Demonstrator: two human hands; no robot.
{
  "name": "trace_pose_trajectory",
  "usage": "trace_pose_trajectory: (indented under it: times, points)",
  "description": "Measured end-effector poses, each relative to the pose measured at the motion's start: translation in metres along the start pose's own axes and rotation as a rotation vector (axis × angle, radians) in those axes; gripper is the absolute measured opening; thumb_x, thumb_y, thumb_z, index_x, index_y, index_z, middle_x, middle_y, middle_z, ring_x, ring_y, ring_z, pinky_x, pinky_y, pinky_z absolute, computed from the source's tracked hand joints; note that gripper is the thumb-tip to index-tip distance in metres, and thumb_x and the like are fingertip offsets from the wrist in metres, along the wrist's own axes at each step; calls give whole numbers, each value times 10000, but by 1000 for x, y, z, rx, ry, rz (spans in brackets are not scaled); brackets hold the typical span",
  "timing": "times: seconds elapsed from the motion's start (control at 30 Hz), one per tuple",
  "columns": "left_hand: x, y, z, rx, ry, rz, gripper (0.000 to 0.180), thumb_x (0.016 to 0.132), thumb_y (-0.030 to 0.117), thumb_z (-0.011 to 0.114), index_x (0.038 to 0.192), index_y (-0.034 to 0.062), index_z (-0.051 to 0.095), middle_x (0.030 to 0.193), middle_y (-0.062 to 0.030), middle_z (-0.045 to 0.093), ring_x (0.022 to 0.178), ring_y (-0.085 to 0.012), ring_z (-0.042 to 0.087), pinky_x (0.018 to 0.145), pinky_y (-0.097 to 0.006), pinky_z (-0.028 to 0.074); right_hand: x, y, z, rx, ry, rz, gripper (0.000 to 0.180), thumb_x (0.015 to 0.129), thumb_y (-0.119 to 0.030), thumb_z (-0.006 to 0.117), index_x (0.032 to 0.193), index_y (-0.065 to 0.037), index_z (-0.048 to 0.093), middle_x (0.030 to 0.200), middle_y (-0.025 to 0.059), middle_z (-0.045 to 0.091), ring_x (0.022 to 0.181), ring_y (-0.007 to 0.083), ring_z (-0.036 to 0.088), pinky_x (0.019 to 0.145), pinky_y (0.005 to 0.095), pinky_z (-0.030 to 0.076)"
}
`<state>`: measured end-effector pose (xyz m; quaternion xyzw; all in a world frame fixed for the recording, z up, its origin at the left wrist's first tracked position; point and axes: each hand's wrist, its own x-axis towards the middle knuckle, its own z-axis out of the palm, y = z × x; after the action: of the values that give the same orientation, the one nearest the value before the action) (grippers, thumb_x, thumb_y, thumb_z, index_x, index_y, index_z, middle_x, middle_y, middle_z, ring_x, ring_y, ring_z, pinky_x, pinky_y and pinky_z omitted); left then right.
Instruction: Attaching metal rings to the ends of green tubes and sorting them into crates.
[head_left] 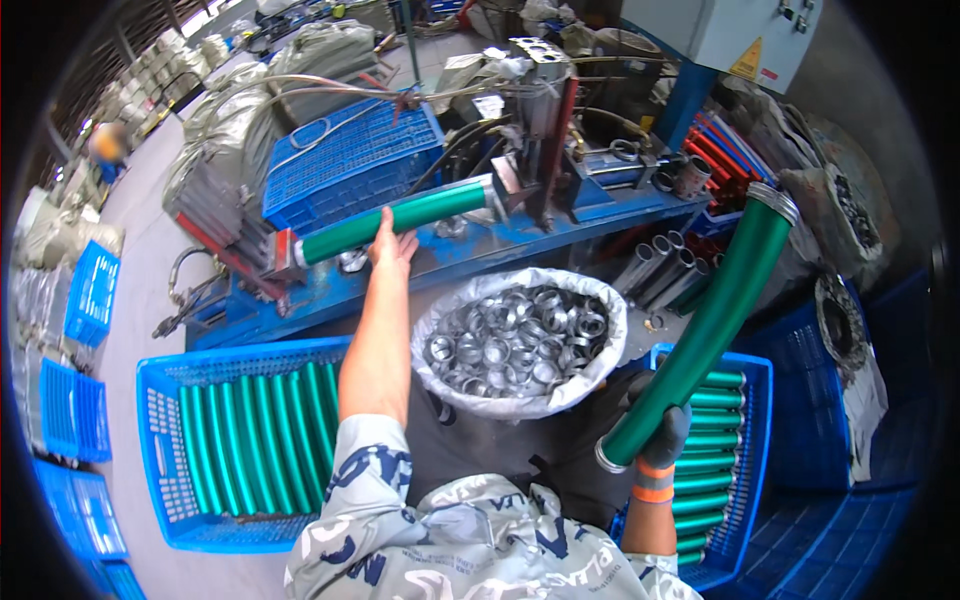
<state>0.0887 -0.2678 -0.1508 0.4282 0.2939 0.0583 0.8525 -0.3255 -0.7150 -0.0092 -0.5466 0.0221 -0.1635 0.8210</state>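
Note:
My bare left hand (393, 245) is at the near side of a green tube (440, 206), thumb over its surface and fingers stretched out beside it. That tube lies lengthwise in a blue bench machine, between a red-edged end block (284, 252) and a metal end fixture (507, 182). In a dark glove with an orange cuff, my right hand (664, 440) grips a second green tube (708, 330) near its lower end. This tube slants up and away to the right, with a metal ring at each end.
Before me stands a white-lined basket (440, 397) of loose metal rings. Blue crates with green tubes flank me, one left (160, 455) and one right (755, 450). Bare metal pipes (665, 262) lie under the bench (590, 228). A grey control box (720, 35) is at the back right.

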Motion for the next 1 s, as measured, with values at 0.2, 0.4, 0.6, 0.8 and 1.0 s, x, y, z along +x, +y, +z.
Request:
trace_pose_trajectory:
  times: [0.2, 0.4, 0.6, 0.8, 1.0]
  points:
    - [-23, 12, -14, -7, -5, 39, 805, 1046, 525, 820, 1561, -33, 552, 1483, -280, 703, 1337, -459, 728, 1090, -589, 608, -17, 11, 2, 88, 12, 64, 874, 933, -583, 802, 1457, 81, 582, 1096, 226, 753, 860, 283, 772, 734, 378, 650]
    - [-127, -34, -61, 203, -113, 247, 541, 1113, 386, 759, 1471, 4, 623, 1297, -187, 798, 1092, -313, 834, 851, -396, 662, -49, 8, -49, -35, 256, 184, 572, 998, -276, 771, 1457, 27, 616, 1179, 184, 778, 891, 254, 785, 752, 383, 655]
    - [-163, -103, -160, 440, -136, 423, 377, 1101, 261, 793, 1343, -8, 688, 1091, -153, 820, 884, -230, 820, 756, -318, 659, -148, -31, -214, -389, 707, -43, 451, 1027, -141, 754, 1430, 28, 646, 1204, 130, 771, 994, 228, 756, 872, 398, 627]
    - [-143, -104, -189, 607, -211, 460, 451, 1130, 274, 752, 1435, -42, 652, 1245, -225, 800, 1038, -313, 822, 884, -403, 659, -317, -75, -382, -1241, 1078, 472, 592, 1016, -487, 811, 1280, 42, 776, 1102, 178, 826, 1013, 258, 796, 897, 396, 602]
    - [-147, -132, -172, 793, -334, 536, 468, 1135, 310, 746, 1434, -40, 656, 1222, -188, 806, 1032, -272, 818, 897, -371, 635, -462, -55, -392, -1214, 1264, 1086, 685, 965, -626, 775, 1127, 35, 848, 951, 224, 840, 924, 372, 837, 827, 472, 624]
